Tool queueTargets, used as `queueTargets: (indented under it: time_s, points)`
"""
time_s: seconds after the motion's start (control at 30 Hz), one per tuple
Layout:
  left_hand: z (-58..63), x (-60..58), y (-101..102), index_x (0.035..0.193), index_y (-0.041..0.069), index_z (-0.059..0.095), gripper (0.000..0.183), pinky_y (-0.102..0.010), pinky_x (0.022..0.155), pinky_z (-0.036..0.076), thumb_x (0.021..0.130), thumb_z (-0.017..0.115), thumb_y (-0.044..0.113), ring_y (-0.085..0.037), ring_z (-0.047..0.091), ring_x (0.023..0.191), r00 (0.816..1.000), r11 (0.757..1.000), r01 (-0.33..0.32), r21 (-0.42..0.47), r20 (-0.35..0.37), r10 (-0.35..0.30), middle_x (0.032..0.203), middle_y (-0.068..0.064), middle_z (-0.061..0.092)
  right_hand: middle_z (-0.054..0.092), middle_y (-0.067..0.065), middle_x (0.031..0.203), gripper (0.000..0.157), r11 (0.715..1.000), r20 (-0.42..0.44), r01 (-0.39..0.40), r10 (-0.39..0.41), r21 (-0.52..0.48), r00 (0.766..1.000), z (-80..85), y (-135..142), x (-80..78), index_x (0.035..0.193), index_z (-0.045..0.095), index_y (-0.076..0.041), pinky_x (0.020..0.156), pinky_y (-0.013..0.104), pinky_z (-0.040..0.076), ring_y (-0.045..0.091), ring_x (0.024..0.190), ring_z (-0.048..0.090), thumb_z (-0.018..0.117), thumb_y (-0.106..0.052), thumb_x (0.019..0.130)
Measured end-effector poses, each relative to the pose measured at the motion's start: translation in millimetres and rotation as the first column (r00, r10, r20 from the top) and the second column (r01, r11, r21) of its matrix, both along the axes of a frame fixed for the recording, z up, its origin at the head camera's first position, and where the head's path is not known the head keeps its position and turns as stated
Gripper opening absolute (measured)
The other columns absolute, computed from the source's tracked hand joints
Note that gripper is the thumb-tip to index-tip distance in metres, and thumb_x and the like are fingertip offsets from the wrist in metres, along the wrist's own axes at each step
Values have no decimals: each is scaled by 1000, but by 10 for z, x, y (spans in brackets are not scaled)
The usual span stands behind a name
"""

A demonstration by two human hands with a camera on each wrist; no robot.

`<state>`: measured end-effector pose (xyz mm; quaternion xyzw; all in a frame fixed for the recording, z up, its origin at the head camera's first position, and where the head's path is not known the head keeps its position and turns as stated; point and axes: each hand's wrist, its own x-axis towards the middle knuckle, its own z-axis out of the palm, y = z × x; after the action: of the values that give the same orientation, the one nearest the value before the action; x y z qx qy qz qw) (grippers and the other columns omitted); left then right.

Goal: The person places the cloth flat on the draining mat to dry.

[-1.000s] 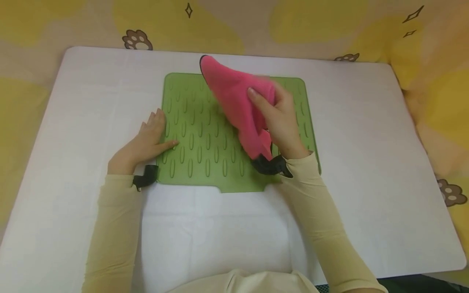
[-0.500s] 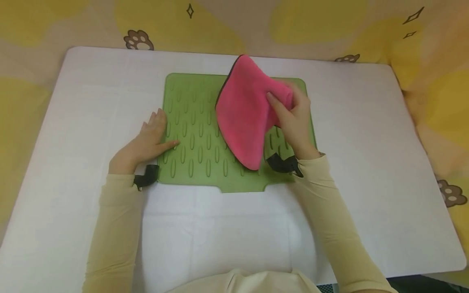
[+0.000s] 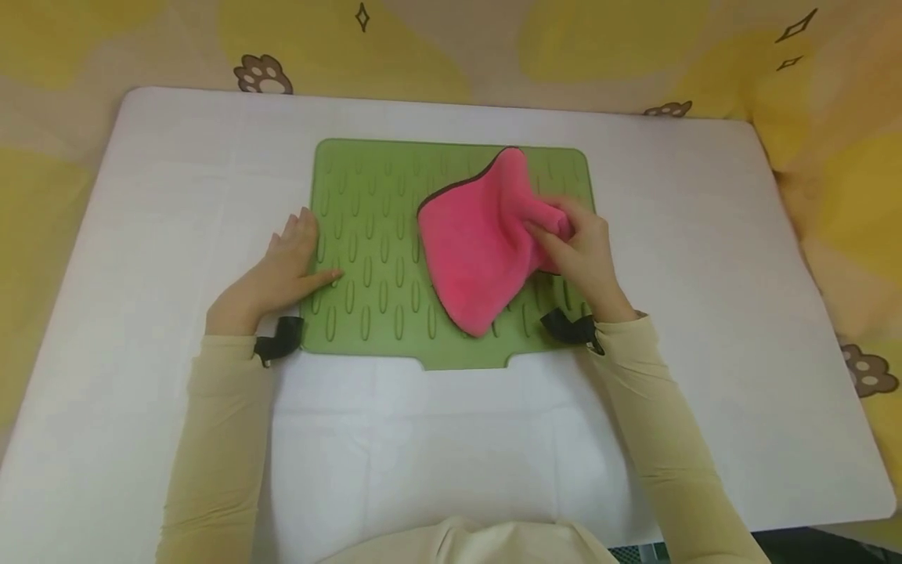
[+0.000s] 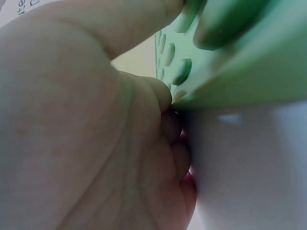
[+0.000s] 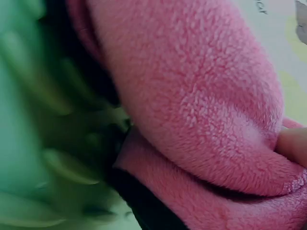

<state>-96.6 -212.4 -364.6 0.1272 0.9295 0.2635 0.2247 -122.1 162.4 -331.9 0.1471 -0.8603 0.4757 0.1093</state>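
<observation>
A pink plush cloth (image 3: pixel 475 254) with a dark edge is spread partly over the right half of a green ridged mat (image 3: pixel 366 305). My right hand (image 3: pixel 585 254) pinches a bunched fold of it between thumb and fingers. In the right wrist view the fuzzy cloth (image 5: pixel 192 86) fills most of the frame, its dark trim hanging close over the mat. At the mat's left edge my left hand (image 3: pixel 278 270) rests with straight fingers, the thumb reaching onto the ridges. The left wrist view shows the palm (image 4: pixel 91 129) and the fingers along the mat's edge.
The mat lies on a white-covered table (image 3: pixel 705 313), with a short tab (image 3: pixel 465 362) on its near side. A yellow patterned curtain (image 3: pixel 423 47) stands behind and beside the table. A black wrist camera mount (image 3: pixel 282 338) sits at the left wrist, another (image 3: pixel 569 327) at the right.
My right hand has moved right and toward me with the pink cloth, which has gone from hanging bunched to lying wider over the mat. The left hand has not moved.
</observation>
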Motion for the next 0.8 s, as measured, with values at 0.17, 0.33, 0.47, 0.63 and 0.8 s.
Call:
queueTargets:
  time_s: [0.17,0.33,0.47,0.63,0.8]
  points:
    - [-1,-7,3,141,-9,-19,91,-51,110,-12,98,47,36,-36,-23,137,1000,1000,-4,4,2,4,149,-23,-23,65,19,93,25,983,47,-110,104,149,993,-98,2,-14,104,66,5,70,29,43,24,79,53,72,-1,81]
    - [2,-15,15,141,-9,-19,91,-51,110,-11,98,48,35,-36,-22,137,1000,1000,-2,-4,-2,2,149,-23,-23,64,18,99,28,969,190,-166,131,182,973,-191,10,-43,109,64,3,73,35,44,26,84,54,71,-5,83]
    - [1,-21,16,141,-10,-19,91,-51,110,-11,98,48,36,-36,-22,137,1000,1000,1,-7,-6,-1,149,-23,-23,63,16,102,27,976,236,-164,128,141,963,-249,35,-52,108,64,2,75,33,43,23,88,53,71,-5,83]
    - [-9,-23,6,140,-10,-19,91,-52,110,-11,98,47,35,-37,-22,137,1000,1000,3,-11,-5,-3,148,-24,-23,62,15,105,26,981,238,-165,138,99,962,-302,53,-53,107,65,0,76,30,41,21,91,51,71,-4,83]
    - [-18,-19,-6,140,-11,-18,91,-53,110,-11,98,48,34,-38,-21,136,1000,1000,7,-7,-16,-7,148,-25,-22,63,13,104,28,990,275,-139,124,36,953,-325,59,-48,111,64,-1,73,23,42,16,88,49,70,-6,84]
